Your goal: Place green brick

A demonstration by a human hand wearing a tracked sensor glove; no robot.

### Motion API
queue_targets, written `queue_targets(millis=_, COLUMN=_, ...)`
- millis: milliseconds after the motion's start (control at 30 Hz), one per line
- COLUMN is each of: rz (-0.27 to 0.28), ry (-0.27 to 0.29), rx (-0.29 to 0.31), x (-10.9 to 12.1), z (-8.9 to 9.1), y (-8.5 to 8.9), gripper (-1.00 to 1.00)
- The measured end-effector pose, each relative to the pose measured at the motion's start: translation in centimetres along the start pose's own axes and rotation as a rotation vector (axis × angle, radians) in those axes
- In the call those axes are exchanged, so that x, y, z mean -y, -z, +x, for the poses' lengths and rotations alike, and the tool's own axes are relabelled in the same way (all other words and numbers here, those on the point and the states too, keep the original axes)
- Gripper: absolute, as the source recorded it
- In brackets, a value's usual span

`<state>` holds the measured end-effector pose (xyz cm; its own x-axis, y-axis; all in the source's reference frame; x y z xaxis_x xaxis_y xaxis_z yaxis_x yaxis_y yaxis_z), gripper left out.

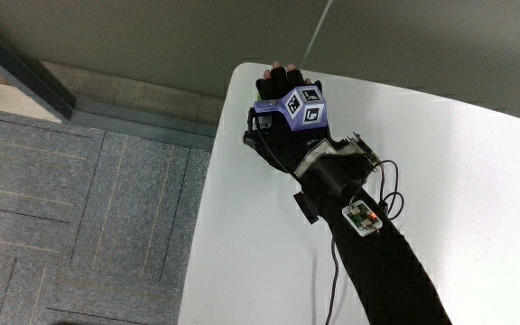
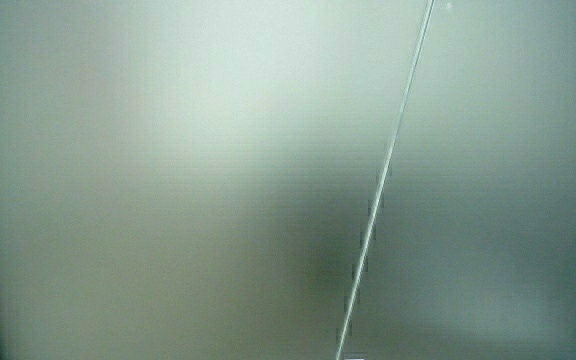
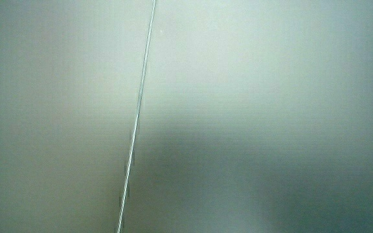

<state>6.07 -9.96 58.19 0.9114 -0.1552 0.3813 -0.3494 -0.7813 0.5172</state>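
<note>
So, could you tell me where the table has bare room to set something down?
Side views show only a pale wall. In the main view the table is bare beside the forearm; only its corner under the hand is taken. No brick shows.

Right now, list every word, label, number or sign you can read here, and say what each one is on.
No readable words or numbers.
Patterned cube on the back of the hand: black-and-white square marker patterns, not letters.
Small white module on the forearm: any marking is too small to read.
Both side views show only a pale wall.
</note>
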Motion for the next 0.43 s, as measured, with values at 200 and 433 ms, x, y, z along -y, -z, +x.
queue_targets(millis=200, rz=0.021, ry=-0.022, rx=-0.022, x=0.2, z=0.5, y=0.3, gripper=-1.0)
queue_targets(millis=433, rz=0.121, ry=-0.096, rx=-0.068, x=2.6, z=0.6, y=-0.2, gripper=-1.0)
